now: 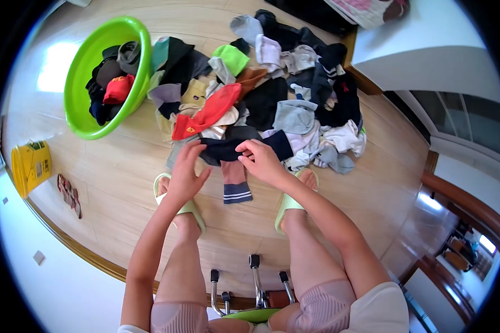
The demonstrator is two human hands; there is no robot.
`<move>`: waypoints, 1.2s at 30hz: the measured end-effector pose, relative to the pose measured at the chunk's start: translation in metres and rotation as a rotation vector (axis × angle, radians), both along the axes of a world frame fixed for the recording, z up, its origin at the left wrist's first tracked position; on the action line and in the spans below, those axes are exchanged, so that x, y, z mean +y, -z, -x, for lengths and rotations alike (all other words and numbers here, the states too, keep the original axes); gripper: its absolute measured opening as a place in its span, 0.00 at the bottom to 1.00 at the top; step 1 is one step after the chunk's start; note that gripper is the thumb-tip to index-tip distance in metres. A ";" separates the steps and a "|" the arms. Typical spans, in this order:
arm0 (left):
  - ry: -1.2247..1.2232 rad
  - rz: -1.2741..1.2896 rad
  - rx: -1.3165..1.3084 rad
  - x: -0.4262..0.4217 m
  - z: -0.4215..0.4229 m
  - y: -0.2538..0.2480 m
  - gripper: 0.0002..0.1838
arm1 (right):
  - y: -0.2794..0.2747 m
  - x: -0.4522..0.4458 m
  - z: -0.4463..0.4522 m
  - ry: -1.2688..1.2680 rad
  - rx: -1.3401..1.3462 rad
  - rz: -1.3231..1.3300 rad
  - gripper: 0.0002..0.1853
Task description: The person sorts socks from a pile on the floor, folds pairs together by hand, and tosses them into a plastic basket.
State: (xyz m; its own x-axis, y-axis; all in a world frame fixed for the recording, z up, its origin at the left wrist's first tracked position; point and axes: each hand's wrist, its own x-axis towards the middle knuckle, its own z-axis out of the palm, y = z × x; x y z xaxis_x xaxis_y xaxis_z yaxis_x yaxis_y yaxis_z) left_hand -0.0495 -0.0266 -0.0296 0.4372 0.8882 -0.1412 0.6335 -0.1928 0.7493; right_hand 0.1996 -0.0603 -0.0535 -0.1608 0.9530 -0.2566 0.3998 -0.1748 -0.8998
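A dark navy sock (222, 150) lies stretched sideways at the near edge of a wide pile of socks. At its left end is my left hand (187, 169), fingers apart, with the fingertips by the fabric. My right hand (259, 161) is over the sock's middle, its thumb and fingers bent close together; whether they pinch the fabric is hard to make out. Below the navy sock hangs out a pink and grey sock (236, 182) with white stripes. A red sock (208, 112) lies just beyond, and a grey sock (295, 116) is to the right.
A green basket (146, 61) with rolled dark and red socks stands at the upper left. Further left are a yellow bucket (32, 166) and a patterned sandal (69, 194). My feet in green slippers (286, 208) flank the near floor. Chair legs (255, 277) are below.
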 end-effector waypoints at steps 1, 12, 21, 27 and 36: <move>0.124 -0.062 0.107 0.000 -0.008 -0.002 0.35 | 0.002 -0.002 -0.006 0.014 -0.021 -0.011 0.09; 0.423 0.024 0.617 -0.008 -0.050 0.027 0.53 | 0.037 -0.023 -0.050 -0.022 -0.187 -0.131 0.18; 0.377 0.085 0.727 -0.001 -0.094 0.018 0.46 | 0.028 -0.029 -0.055 0.072 -0.230 -0.261 0.12; 0.266 0.011 0.844 0.004 -0.125 0.031 0.37 | -0.012 -0.041 -0.140 0.694 -0.880 -0.410 0.27; 0.213 0.026 0.871 0.002 -0.132 0.040 0.39 | 0.001 -0.047 -0.202 0.775 -0.920 -0.280 0.26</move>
